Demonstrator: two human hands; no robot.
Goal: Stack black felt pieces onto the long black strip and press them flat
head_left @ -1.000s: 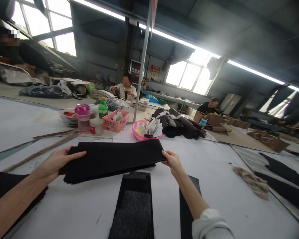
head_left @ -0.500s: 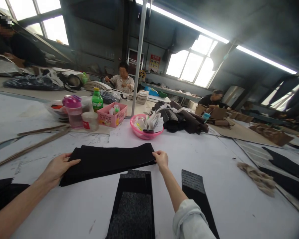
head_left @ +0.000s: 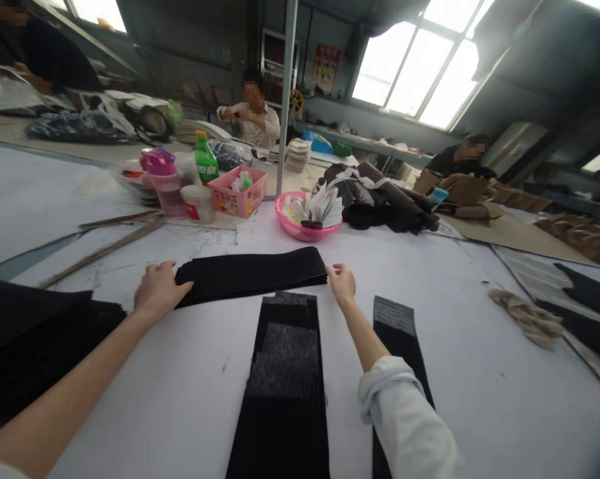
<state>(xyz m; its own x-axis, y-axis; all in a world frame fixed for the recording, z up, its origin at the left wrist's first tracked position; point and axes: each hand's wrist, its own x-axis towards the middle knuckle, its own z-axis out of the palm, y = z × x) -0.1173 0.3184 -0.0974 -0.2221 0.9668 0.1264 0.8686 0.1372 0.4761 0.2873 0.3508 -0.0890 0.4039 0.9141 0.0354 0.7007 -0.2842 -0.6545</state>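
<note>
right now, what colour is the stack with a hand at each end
The stack is plain black, shown best in the head view.

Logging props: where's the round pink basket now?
The basket sits near the head view's centre, right of the pink box, left of the dark cloth heap, beyond the black stack between left hand and right hand.

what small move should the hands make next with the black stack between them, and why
Probably a light inward nudge with the left hand, to even up the layers: the black stack looks jagged at its left end, and the right hand is at the opposite end, where it could steady the pile.
</note>
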